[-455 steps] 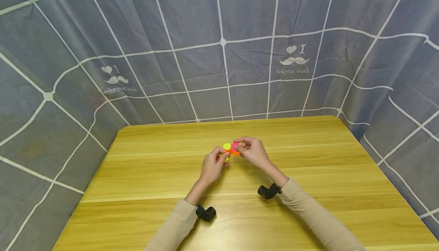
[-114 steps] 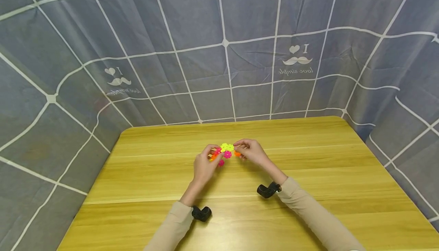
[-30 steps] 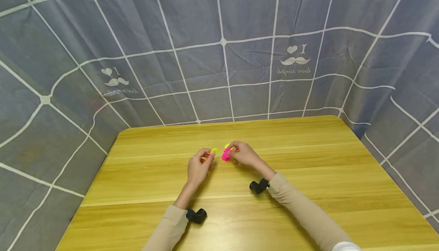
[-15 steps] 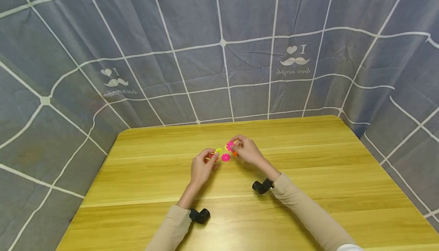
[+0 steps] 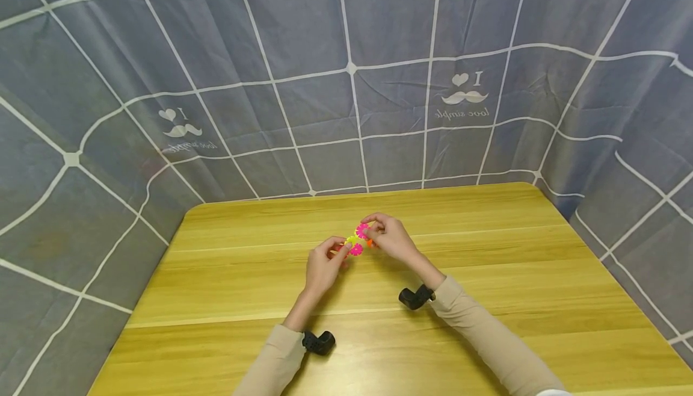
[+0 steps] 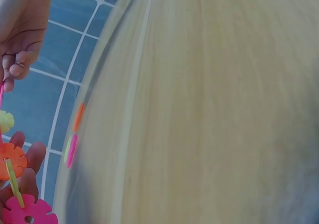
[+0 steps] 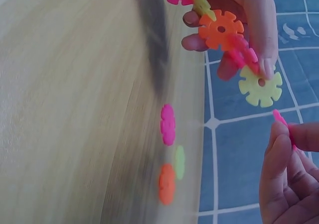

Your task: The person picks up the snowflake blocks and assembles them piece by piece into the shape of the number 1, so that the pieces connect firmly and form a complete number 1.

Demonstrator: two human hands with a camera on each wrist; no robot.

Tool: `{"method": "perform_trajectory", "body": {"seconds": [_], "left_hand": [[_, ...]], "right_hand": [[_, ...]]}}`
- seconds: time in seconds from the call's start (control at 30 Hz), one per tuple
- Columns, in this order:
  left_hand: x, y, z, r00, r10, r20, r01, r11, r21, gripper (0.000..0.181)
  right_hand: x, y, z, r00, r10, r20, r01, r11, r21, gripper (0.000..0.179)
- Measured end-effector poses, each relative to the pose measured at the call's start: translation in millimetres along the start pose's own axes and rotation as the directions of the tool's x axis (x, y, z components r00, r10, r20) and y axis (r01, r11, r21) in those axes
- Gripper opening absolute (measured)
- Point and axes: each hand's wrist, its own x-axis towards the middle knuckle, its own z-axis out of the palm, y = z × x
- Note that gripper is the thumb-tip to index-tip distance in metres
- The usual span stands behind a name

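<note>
My left hand (image 5: pixel 323 266) holds a chain of interlocking snowflake discs. In the right wrist view the chain runs from a pink disc at the top through a yellow one, an orange disc (image 7: pixel 214 27) and another pink, to a yellow disc (image 7: pixel 260 87) at its end, where the thumb presses. My right hand (image 5: pixel 395 241) pinches a single pink disc (image 7: pixel 280 118) between thumb and finger, edge-on just below that end disc, with a small gap between them. The head view shows this pink disc (image 5: pixel 362 230) just beyond the left fingertips.
Three loose discs lie on the wooden table (image 5: pixel 460 336) near the hands: a pink disc (image 7: pixel 168 124), a yellow-green disc (image 7: pixel 180 163) and an orange disc (image 7: pixel 167 184). A grey checked curtain (image 5: pixel 303 107) encloses the table's back and sides.
Over the last second my right hand has lifted the pink disc away from the loose discs. My left hand has moved right with the chain, closing the gap between the hands.
</note>
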Motion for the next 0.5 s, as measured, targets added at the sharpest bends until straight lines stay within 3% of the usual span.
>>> {"method": "perform_trajectory", "body": {"seconds": [0.5], "left_hand": [[-1.2, 4.6, 4.7, 1.0, 0.031, 0.003, -0.031, 0.999, 0.023, 0.018]], "right_hand": [[-1.9, 0.9, 2.5, 1.0, -0.019, -0.011, 0.019, 1.0, -0.019, 0.024]]}}
